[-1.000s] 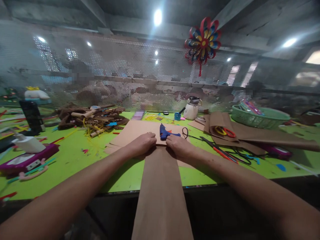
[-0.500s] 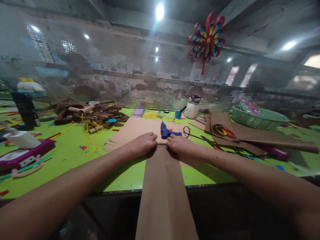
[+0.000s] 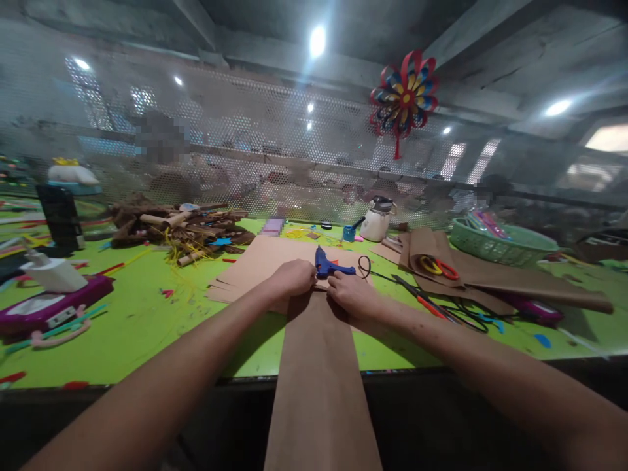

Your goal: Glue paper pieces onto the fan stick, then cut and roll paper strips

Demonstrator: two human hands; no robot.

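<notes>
A long strip of brown paper (image 3: 321, 379) runs from the table down over its front edge toward me. My left hand (image 3: 294, 278) is closed on the far end of the strip at its left corner. At the right corner my right hand (image 3: 350, 292) grips the same end, fingers bent. Just beyond the fingers lies a blue glue gun (image 3: 333, 265), its nozzle pointing away from me. It rests on flat sheets of brown paper (image 3: 260, 258). My fingertips partly hide the strip's far edge.
Brown paper scraps and rolls (image 3: 186, 226) are heaped at the back left. A purple power strip (image 3: 59, 307) lies at the left. Scissors (image 3: 439, 267), folded brown paper (image 3: 530, 284) and a green basket (image 3: 505, 242) are on the right. A white jug (image 3: 377, 219) stands behind.
My left hand has shifted slightly right, closer to the right hand along the strip's far end. The whole view has tilted up a little. The glue gun stays in place.
</notes>
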